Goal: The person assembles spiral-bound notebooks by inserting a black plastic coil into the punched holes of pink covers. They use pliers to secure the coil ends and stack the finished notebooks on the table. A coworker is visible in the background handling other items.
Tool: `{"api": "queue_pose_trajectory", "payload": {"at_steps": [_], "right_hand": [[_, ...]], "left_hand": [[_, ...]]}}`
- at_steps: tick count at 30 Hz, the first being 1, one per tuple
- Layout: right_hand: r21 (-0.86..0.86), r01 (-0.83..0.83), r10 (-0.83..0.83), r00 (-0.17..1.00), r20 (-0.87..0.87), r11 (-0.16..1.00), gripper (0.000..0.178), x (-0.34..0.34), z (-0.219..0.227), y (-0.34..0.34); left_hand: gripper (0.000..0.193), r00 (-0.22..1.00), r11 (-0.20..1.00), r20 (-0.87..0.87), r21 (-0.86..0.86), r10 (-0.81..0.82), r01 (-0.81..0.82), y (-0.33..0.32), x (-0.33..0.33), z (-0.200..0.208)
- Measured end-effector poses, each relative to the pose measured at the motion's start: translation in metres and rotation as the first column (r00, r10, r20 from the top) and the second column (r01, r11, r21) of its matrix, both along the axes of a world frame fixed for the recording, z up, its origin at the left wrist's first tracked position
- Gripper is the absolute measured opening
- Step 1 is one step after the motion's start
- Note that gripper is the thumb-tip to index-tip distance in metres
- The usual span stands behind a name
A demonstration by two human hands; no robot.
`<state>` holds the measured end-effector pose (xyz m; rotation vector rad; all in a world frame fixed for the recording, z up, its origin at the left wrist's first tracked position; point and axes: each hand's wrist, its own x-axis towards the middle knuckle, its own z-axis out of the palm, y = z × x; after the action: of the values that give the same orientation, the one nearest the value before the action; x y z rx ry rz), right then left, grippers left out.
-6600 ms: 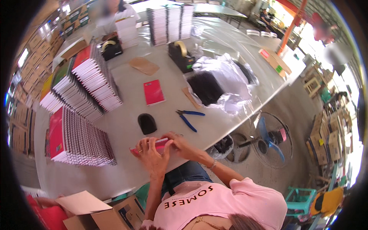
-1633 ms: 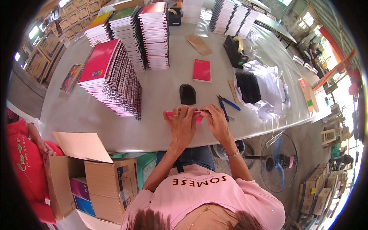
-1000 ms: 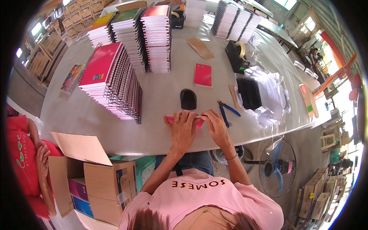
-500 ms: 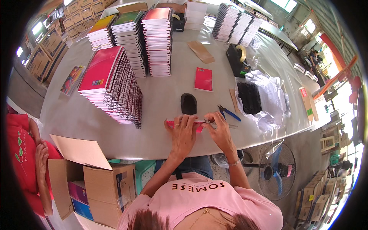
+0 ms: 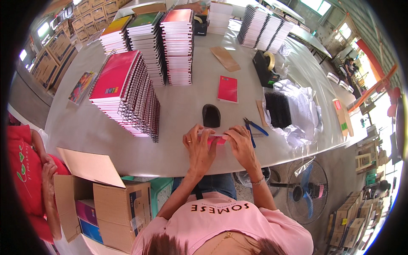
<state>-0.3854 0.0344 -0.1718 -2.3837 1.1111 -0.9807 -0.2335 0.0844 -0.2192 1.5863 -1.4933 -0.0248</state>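
Observation:
A small pink-red notebook (image 5: 218, 140) is held near the table's front edge, its page edge toward the far side. My left hand (image 5: 199, 148) grips its left part, fingers over the top edge. My right hand (image 5: 240, 146) grips its right end, fingers bent and pressed together. Just beyond the hands lies a black rounded object (image 5: 211, 116). Blue-handled cutting pliers (image 5: 257, 127) lie open to the right of my right hand, with a short piece of wire coil (image 5: 257, 135) by their handles. My fingers hide much of the notebook.
A red notebook (image 5: 228, 89) lies farther back. Tall stacks of spiral notebooks (image 5: 123, 95) stand left. Right are a tape dispenser (image 5: 266, 70), black coils (image 5: 278, 109) and crumpled white plastic (image 5: 301, 112). An open carton (image 5: 112, 212), a person in red (image 5: 25, 178) and a fan (image 5: 307, 189) are below.
My right hand has moved slightly left, from the coil end at the notebook's right onto the notebook itself. The short coil piece now shows beside the pliers. The whole view has shifted slightly.

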Motion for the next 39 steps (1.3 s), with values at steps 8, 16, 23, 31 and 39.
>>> {"api": "queue_pose_trajectory", "payload": {"at_steps": [8, 16, 23, 31, 39], "right_hand": [[-0.051, 0.04, -0.039, 0.999, 0.031, 0.998, 0.014, -0.001, -0.008, -0.002], [-0.016, 0.011, -0.012, 0.998, -0.068, 1.0, 0.011, 0.006, -0.008, 0.001], [0.306, -0.21, 0.211, 0.977, 0.028, 0.929, 0.013, -0.004, -0.003, -0.005], [0.241, -0.239, 0.263, 0.962, -0.075, 0.941, 0.036, 0.015, -0.044, -0.096], [0.744, -0.557, 0.155, 0.826, 0.541, 0.369, 0.049, -0.008, -0.035, -0.075]], "left_hand": [[0.058, 0.976, 0.998, -0.218, -0.059, 0.018, -0.032, 0.0, 0.002, 0.004], [0.06, 0.934, 1.0, -0.355, -0.014, -0.028, 0.025, -0.002, 0.013, -0.017], [0.059, 0.919, 0.975, -0.348, 0.049, -0.186, 0.216, 0.003, 0.048, -0.004], [0.075, 0.868, 0.947, -0.41, 0.028, -0.281, 0.32, -0.001, 0.08, -0.01], [0.11, 0.806, 0.957, -0.546, 0.024, -0.231, 0.291, 0.0, 0.076, -0.027]]}}
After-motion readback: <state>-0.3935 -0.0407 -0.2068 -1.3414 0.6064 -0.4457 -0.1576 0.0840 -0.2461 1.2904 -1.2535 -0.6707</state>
